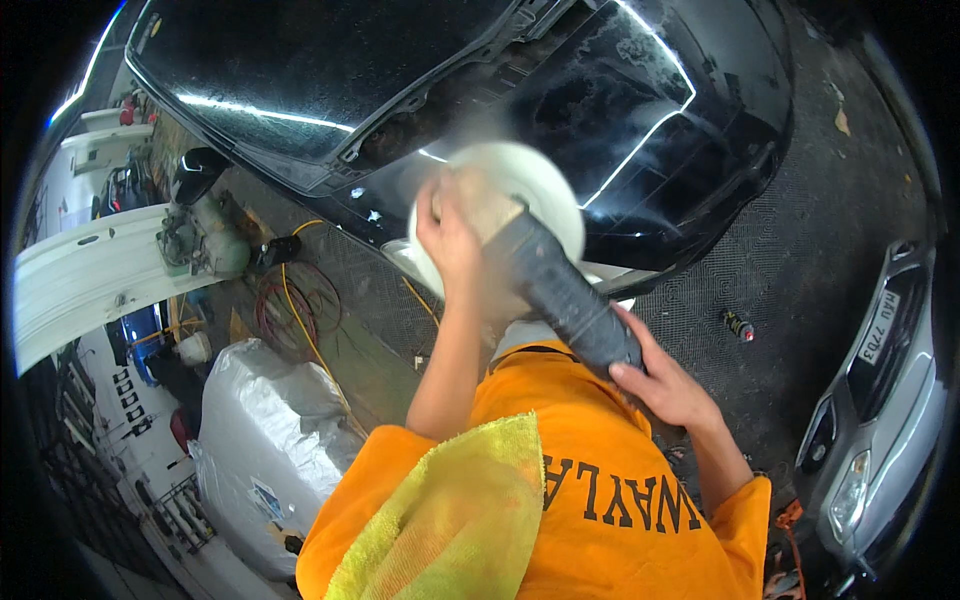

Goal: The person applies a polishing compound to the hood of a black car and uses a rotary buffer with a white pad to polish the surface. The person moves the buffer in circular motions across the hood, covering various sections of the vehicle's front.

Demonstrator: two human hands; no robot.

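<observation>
A dark car polisher (pixel 560 285) is in both my hands, in front of my orange shirt. My left hand (pixel 448 238) is closed over the tan head of the tool, partly smeared by motion. Farther back, my right hand (pixel 668 380) grips the rear end of the dark body. The round white pad (pixel 552 185) at the front is blurred and held over the fender and hood edge of a black car (pixel 640 150). Whether the pad touches the paint I cannot tell. Hazy whitish marks show on the glossy hood.
A yellow-green towel (pixel 450 520) hangs over my shoulder. To the left are a silver-covered bulky object (pixel 265 430), a greenish compressor (pixel 220 245) and coiled hoses (pixel 295 305). A small can (pixel 738 325) lies on the floor, near a silver car (pixel 880 380) at right.
</observation>
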